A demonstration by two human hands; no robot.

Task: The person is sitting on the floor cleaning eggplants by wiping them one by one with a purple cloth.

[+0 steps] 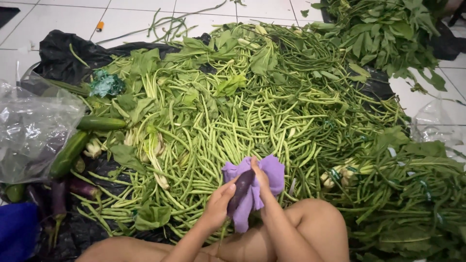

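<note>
Lilac cloth (272, 171), dark purple eggplant (241, 189), green long beans (242, 121)

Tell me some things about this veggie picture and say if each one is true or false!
1. The right hand holds a soft purple cloth. True.
2. The left hand grips a red tomato. False: it holds a dark purple eggplant.
3. A heap of long thin green beans lies on black plastic sheeting. True.
4. The two green cucumbers lie to the right of the hands. False: they lie to the left, beside a clear plastic bag.
</note>
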